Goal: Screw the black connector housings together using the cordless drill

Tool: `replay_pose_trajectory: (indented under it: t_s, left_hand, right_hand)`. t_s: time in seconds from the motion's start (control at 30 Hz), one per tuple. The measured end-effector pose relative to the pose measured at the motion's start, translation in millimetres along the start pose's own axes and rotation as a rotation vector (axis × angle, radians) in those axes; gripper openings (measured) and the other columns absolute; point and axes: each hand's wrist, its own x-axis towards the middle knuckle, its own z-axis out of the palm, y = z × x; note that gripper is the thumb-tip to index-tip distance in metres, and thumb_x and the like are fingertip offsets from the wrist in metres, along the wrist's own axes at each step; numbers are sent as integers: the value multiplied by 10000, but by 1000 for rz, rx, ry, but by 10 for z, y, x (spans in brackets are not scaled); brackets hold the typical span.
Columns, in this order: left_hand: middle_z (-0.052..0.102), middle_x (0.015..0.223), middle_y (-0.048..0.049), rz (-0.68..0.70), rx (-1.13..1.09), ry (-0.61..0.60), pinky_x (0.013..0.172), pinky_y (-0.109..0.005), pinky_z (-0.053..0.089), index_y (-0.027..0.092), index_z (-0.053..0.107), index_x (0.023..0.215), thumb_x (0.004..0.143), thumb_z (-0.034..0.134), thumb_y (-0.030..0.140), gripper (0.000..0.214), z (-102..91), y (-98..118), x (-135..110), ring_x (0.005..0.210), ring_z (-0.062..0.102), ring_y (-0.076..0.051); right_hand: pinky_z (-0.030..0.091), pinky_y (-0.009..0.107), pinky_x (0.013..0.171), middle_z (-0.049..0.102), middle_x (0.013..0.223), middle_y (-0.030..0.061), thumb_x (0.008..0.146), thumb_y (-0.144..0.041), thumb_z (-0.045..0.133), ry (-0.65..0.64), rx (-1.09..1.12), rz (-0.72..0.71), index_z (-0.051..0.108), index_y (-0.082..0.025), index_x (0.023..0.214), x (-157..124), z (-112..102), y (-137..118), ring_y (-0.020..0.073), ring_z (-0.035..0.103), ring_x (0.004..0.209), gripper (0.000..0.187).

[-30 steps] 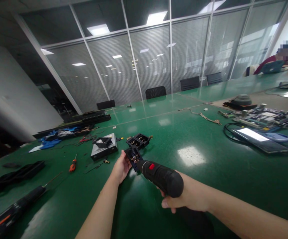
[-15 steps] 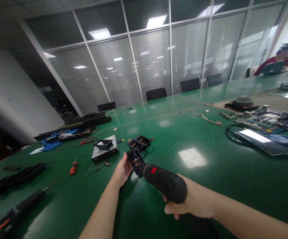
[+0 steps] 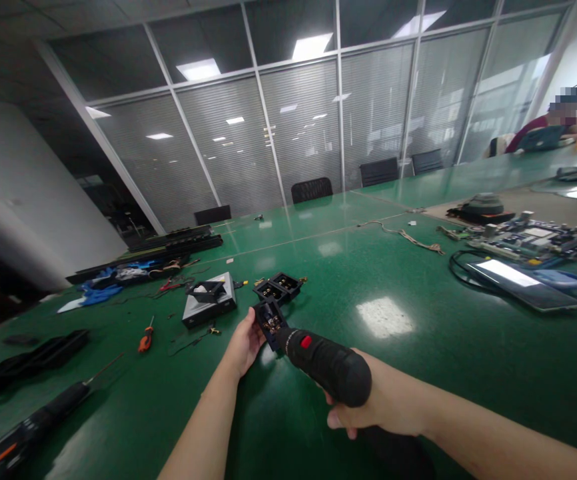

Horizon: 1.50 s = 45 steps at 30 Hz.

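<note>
A: Green surface (image 3: pixel 418 360), glass-walled office behind. Anything changed over the last second?

B: Barely (slight camera drift only). Left hand (image 3: pixel 242 347) grip closed on small black housing (image 3: pixel 268 321), tilted up on surface, mid-frame. Right hand (image 3: pixel 383 407) grip wrapped fully round electric screwdriver (image 3: pixel 326 363), tip still in housing. Screw work apparently unfinished.

No legible txt, brand or nr anywhere you look. Your driver (image 3: pixel 328 363) shows just a plain red button (image 3: pixel 306 342). The lit tablet screen (image 3: pixel 508 273) & circuit boards (image 3: pixel 533 237) maybe carry print, but it's too small and blurred to read.
</note>
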Motion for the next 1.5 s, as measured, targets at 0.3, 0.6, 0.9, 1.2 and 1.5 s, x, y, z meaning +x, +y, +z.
replay_pose_trajectory:
  t_s: [0.3, 0.6, 0.9, 1.2, 1.5]
  left_hand:
    - [824, 1038, -163, 10, -12, -8, 856, -356, 621, 122, 776, 1094, 1068, 584, 402, 340, -50, -39, 44, 897, 791, -255]
    - [826, 1042, -153, 10, -4, 8, 841, -345, 629, 128, 769, 1099, 1075, 576, 395, 331, -40, -23, 28, 894, 788, -245]
    - [823, 1055, -161, 13, 1, 3, 925, -392, 625, 126, 764, 1121, 1054, 613, 406, 325, -54, -25, 32, 937, 789, -265]
    - [823, 1072, -162, 3, 14, -1, 847, -344, 623, 118, 761, 1134, 1062, 600, 413, 343, -81, -40, 52, 913, 793, -248]
    - [822, 1091, -169, 9, 25, -15, 860, -351, 622, 119, 753, 1162, 1062, 598, 422, 355, -89, -50, 57, 937, 792, -254]
  right_hand:
    - [501, 226, 532, 649, 763, -7, 702, -273, 879, -13, -2, -5, 607, -161, 840, 20, -13, 98, 150, 678, 605, 324]
    - [490, 215, 525, 665, 754, -7, 708, -263, 879, -16, 2, 2, 615, -158, 845, 34, -20, 88, 147, 682, 598, 315]
    - [485, 207, 523, 655, 711, -19, 692, -248, 892, -10, 25, 5, 618, -160, 818, 19, -12, 57, 148, 688, 597, 314]
    - [491, 218, 536, 664, 753, -12, 707, -258, 890, -14, 29, -7, 616, -161, 845, 32, -19, 97, 143, 681, 597, 322]
    - [493, 215, 536, 650, 722, -23, 701, -226, 869, -9, 19, -1, 601, -166, 824, 13, -4, 43, 142, 679, 592, 301]
